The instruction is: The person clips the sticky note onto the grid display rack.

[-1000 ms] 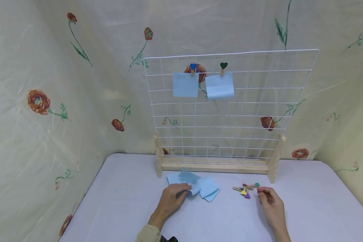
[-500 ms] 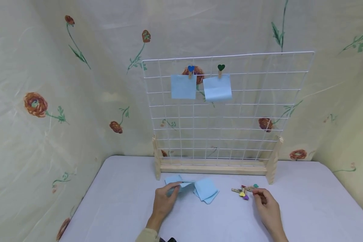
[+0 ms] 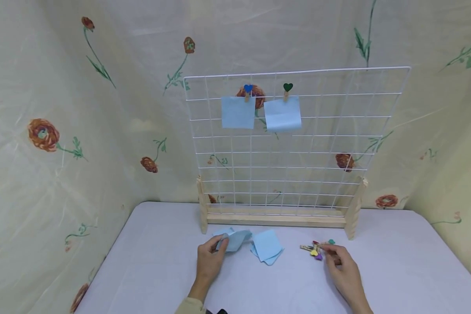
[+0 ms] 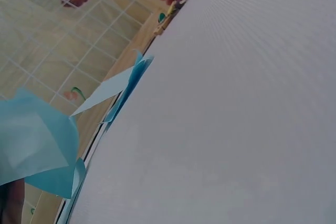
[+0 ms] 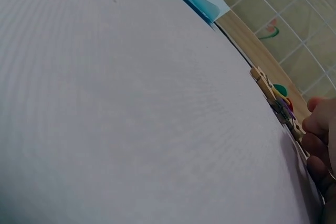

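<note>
Paper (image 3: 238,240), pale blue and curling, is pinched by the left hand (image 3: 209,264); the right hand (image 3: 345,267) touches colourful heart-topped clothespins (image 3: 313,252), its grip unclear. White table (image 3: 278,290) beneath both; flowered cloth (image 3: 141,69) beyond.

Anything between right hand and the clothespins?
Nothing visible: the right hand is at the right edge of the clothespins; whether it pinches one is unclear. The loose blue sheets lie left of them, out of the way.
</note>
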`<control>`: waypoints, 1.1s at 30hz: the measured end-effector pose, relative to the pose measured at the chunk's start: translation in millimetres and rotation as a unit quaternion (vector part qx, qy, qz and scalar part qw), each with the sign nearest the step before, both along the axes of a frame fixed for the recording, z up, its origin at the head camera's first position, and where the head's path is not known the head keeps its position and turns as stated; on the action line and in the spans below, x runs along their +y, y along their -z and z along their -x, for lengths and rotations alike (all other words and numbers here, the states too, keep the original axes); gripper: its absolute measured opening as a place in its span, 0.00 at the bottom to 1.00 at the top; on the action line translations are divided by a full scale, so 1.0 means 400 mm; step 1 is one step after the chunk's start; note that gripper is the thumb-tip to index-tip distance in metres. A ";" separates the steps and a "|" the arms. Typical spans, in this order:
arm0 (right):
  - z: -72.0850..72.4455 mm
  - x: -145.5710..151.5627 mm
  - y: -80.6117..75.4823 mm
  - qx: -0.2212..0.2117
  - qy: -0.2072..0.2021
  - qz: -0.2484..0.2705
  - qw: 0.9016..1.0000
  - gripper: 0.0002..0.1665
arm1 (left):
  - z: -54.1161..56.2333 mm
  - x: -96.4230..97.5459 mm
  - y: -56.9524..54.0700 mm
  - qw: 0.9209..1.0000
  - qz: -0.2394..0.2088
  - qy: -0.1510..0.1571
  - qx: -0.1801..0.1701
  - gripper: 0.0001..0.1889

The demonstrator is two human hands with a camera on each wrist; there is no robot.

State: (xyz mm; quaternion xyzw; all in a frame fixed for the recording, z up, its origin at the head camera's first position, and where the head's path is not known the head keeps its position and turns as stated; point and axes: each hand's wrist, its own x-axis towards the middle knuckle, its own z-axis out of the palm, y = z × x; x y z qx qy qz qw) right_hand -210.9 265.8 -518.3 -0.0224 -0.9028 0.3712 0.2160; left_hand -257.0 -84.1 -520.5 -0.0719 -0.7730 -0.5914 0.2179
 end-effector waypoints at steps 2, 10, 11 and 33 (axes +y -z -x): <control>0.001 0.002 0.006 0.001 -0.007 -0.005 1.000 0.17 | -0.003 0.004 -0.007 1.000 -0.004 -0.007 -0.016 0.07; 0.001 -0.001 0.014 -0.010 -0.018 -0.032 0.999 0.17 | -0.013 0.006 -0.028 0.998 -0.037 0.004 -0.045 0.09; 0.001 -0.002 0.013 -0.012 -0.020 -0.036 0.999 0.17 | -0.011 0.003 -0.027 0.997 -0.056 0.012 -0.049 0.10; 0.000 -0.004 0.009 -0.001 -0.028 -0.047 0.998 0.18 | -0.028 -0.007 -0.086 0.976 -0.143 0.048 -0.157 0.13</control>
